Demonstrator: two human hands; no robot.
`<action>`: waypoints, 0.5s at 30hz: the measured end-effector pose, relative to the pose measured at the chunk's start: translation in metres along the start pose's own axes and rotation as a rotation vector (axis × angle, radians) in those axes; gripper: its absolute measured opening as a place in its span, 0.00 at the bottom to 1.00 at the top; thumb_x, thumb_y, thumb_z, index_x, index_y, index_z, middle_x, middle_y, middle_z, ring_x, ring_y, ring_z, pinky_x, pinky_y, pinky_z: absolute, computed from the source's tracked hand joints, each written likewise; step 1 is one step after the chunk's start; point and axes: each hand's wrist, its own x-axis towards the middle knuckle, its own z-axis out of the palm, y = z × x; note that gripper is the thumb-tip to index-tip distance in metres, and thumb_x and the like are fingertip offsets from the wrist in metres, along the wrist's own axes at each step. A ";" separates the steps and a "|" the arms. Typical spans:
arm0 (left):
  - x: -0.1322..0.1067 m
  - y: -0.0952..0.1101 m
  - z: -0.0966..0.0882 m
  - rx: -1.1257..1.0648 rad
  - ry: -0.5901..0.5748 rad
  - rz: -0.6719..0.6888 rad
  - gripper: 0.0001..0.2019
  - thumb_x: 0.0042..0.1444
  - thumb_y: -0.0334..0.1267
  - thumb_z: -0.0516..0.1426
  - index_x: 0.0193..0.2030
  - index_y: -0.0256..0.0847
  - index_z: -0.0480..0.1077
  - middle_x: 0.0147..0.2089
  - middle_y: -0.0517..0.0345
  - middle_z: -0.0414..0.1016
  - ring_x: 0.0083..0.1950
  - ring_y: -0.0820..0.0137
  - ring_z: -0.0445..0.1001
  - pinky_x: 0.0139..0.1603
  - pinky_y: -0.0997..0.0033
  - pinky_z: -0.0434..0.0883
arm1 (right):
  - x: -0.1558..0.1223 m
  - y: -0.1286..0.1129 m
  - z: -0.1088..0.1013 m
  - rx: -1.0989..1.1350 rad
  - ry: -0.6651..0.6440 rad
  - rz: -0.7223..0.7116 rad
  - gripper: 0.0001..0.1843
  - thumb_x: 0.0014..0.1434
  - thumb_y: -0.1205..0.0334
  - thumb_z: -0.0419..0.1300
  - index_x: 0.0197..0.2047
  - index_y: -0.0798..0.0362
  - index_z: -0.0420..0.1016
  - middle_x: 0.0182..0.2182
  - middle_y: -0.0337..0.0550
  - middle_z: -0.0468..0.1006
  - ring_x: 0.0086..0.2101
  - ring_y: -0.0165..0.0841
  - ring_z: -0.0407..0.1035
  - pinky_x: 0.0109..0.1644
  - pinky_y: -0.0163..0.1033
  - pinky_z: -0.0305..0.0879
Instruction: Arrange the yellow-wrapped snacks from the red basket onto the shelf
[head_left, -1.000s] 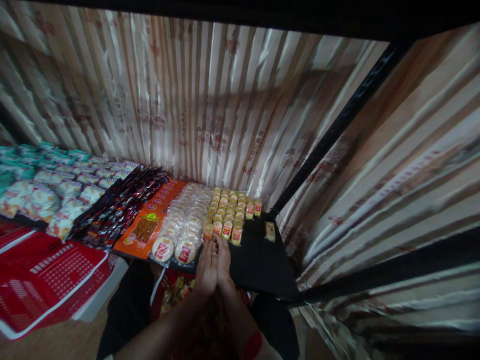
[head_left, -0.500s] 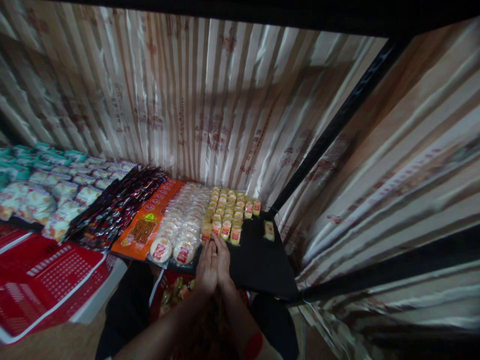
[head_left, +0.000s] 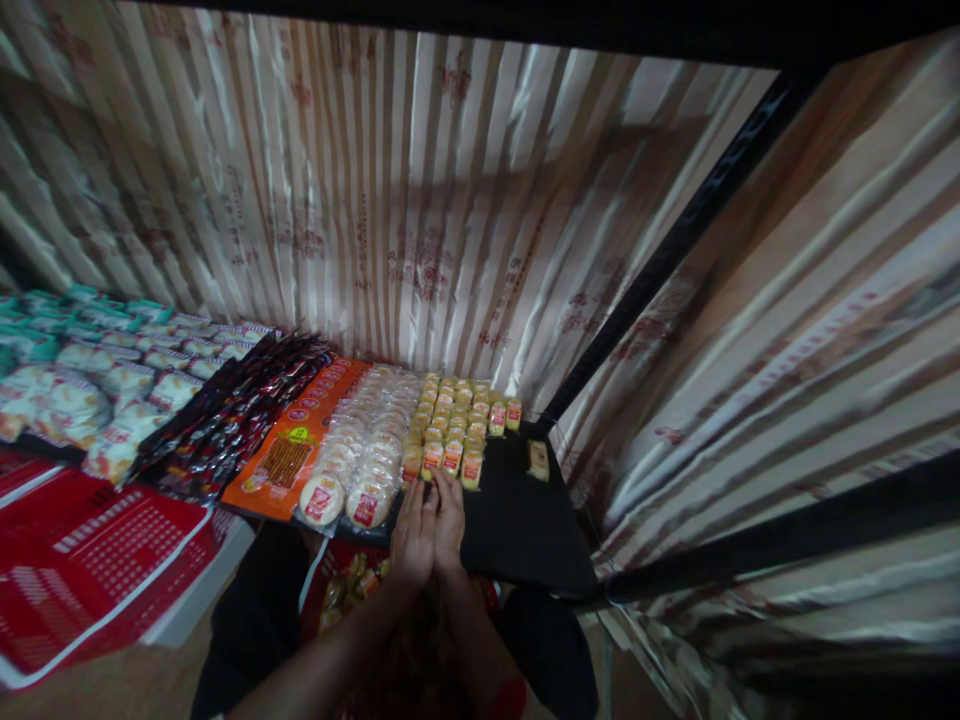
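Observation:
Both hands are side by side at the front of rows of small yellow packaged snacks (head_left: pixel 451 458) on a black shelf (head_left: pixel 517 530). My left hand (head_left: pixel 412 530) has its fingers stretched forward, tips close to the front packs with red-and-white labels. Against it lies my right hand (head_left: pixel 448 522), also with straight fingers reaching to the packs. No held item shows; the space under the palms is hidden. Round white crackers or cakes in clear wrap (head_left: pixel 367 500) lie in rows just left of my hands. One pale wrapped piece (head_left: pixel 538 459) lies apart at the right.
Below my arms is a red basket holding gold-wrapped pieces (head_left: pixel 352 590). Leftward are an orange snack bag (head_left: pixel 283 455), dark shiny packets (head_left: pixel 225 420), white packs (head_left: pixel 127 380) and a red basket (head_left: pixel 97 560). A black post (head_left: pixel 660 260) and pleated curtain (head_left: pixel 420 200) bound the shelf.
My hands have shifted slightly right and back, and my right fingers have spread a little over the front packs. More of one front pack's label now shows. The rows look unchanged.

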 end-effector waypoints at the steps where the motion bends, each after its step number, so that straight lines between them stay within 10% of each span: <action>1: 0.000 0.000 -0.001 0.022 -0.007 -0.003 0.22 0.57 0.35 0.45 0.57 0.32 0.64 0.65 0.45 0.58 0.67 0.63 0.53 0.69 0.59 0.48 | 0.000 -0.001 -0.001 -0.030 0.026 -0.006 0.22 0.55 0.65 0.46 0.48 0.49 0.74 0.48 0.47 0.71 0.49 0.35 0.65 0.54 0.41 0.62; 15: 0.003 -0.011 0.008 0.096 0.031 0.007 0.23 0.60 0.40 0.43 0.59 0.32 0.62 0.65 0.45 0.59 0.67 0.66 0.55 0.69 0.63 0.51 | 0.004 -0.006 -0.009 -0.183 -0.093 -0.055 0.28 0.54 0.69 0.45 0.57 0.47 0.67 0.55 0.43 0.68 0.53 0.33 0.59 0.58 0.41 0.57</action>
